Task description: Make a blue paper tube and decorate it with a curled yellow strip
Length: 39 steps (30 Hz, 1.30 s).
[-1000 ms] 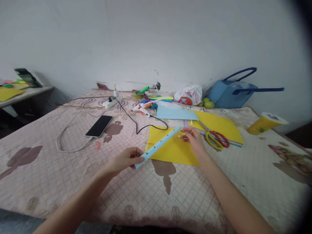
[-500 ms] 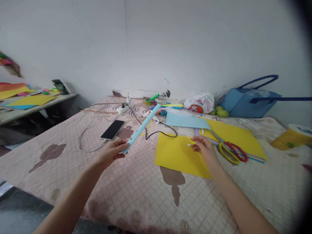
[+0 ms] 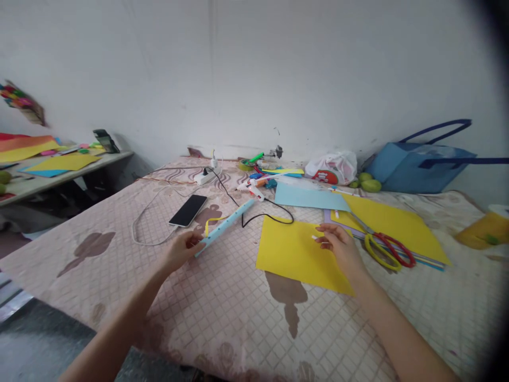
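Observation:
My left hand (image 3: 183, 249) is closed on the near end of a light blue strip (image 3: 226, 225) with small dark dots, which slants away to the upper right. A thin yellow strip (image 3: 207, 225) lies just behind it. Over a yellow sheet (image 3: 296, 254), my right hand (image 3: 336, 242) pinches a small white piece (image 3: 314, 237), too small to identify. To the right of that hand, scissors (image 3: 387, 249) with red and yellow handles rest on stacked papers. A black phone (image 3: 188, 210) lies beyond my left hand.
A glue gun (image 3: 254, 189) with a black cable lies behind the strip, near a power strip (image 3: 204, 176). At the back are a light blue sheet (image 3: 310, 197), a plastic bag (image 3: 332, 167), green fruits (image 3: 370, 185) and a blue bag (image 3: 421, 167).
The blue strip has been lowered nearer the tabletop and its dotted face now shows. My right hand still pinches the white piece over the yellow sheet. The view has shifted slightly.

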### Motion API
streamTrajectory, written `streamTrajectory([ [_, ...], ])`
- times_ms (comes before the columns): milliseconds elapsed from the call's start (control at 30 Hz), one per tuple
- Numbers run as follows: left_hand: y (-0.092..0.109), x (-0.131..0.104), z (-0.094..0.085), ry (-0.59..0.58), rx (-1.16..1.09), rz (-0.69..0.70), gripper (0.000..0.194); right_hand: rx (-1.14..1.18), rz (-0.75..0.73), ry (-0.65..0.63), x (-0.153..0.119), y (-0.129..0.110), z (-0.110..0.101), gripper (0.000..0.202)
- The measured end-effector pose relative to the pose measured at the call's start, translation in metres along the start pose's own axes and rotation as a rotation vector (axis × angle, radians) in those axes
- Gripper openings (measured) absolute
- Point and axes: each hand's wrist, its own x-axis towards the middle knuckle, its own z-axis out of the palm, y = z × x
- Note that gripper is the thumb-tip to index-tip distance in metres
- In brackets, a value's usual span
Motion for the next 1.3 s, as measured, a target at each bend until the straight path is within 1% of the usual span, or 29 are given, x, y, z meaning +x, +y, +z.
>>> streamTrajectory([
  [133, -0.002, -0.004, 0.002, 0.043, 0.123, 0.073, 0.037, -0.003, -0.004, -0.001, 0.000, 0.000, 0.000, 0.027],
  [300, 0.003, -0.008, 0.000, 0.081, 0.201, 0.087, 0.042, -0.009, 0.002, 0.004, 0.000, -0.001, 0.000, 0.030],
  [400, 0.007, -0.010, -0.001, 0.120, 0.294, 0.117, 0.042, 0.003, -0.008, 0.005, -0.001, -0.003, -0.002, 0.029],
  [500, 0.019, -0.013, 0.004, 0.221, 0.395, 0.196, 0.037, 0.001, -0.044, 0.010, 0.002, -0.007, -0.007, 0.027],
  [533, 0.026, -0.014, 0.007, 0.250, 0.409, 0.236, 0.034, -0.006, -0.064, 0.018, 0.005, -0.009, -0.009, 0.027],
  [600, 0.043, -0.017, 0.018, 0.267, 0.394, 0.324, 0.029, -0.025, -0.108, 0.035, 0.011, -0.014, -0.016, 0.027],
  [633, 0.052, -0.018, 0.025, 0.228, 0.374, 0.358, 0.027, -0.039, -0.134, 0.042, 0.014, -0.016, -0.021, 0.026],
  [667, 0.062, -0.019, 0.033, 0.154, 0.358, 0.382, 0.023, -0.063, -0.159, 0.047, 0.018, -0.018, -0.026, 0.025],
  [700, 0.071, -0.019, 0.042, 0.059, 0.335, 0.398, 0.018, -0.101, -0.181, 0.053, 0.021, -0.020, -0.031, 0.024],
  [767, 0.087, -0.017, 0.063, -0.160, 0.299, 0.391, 0.016, -0.241, -0.223, 0.067, 0.026, -0.024, -0.041, 0.027],
  [833, 0.099, -0.013, 0.084, -0.294, 0.282, 0.411, 0.017, -0.410, -0.255, 0.054, 0.027, -0.024, -0.051, 0.032],
  [867, 0.103, -0.009, 0.095, -0.342, 0.291, 0.423, 0.017, -0.464, -0.255, 0.028, 0.026, -0.023, -0.055, 0.033],
  [933, 0.110, -0.002, 0.115, -0.394, 0.296, 0.434, 0.018, -0.439, -0.205, -0.035, 0.022, -0.019, -0.059, 0.036],
  [1033, 0.117, 0.008, 0.139, -0.449, 0.287, 0.427, 0.018, -0.167, -0.030, -0.100, 0.012, -0.011, -0.058, 0.042],
  [1133, 0.121, 0.013, 0.156, -0.459, 0.240, 0.429, 0.018, 0.064, 0.097, -0.188, 0.004, -0.005, -0.049, 0.047],
  [1200, 0.120, 0.014, 0.163, -0.451, 0.198, 0.438, 0.017, 0.109, 0.094, -0.225, 0.001, -0.004, -0.043, 0.041],
  [1300, 0.114, 0.012, 0.166, -0.458, 0.158, 0.462, 0.017, 0.039, -0.031, -0.205, 0.000, -0.003, -0.037, 0.029],
])
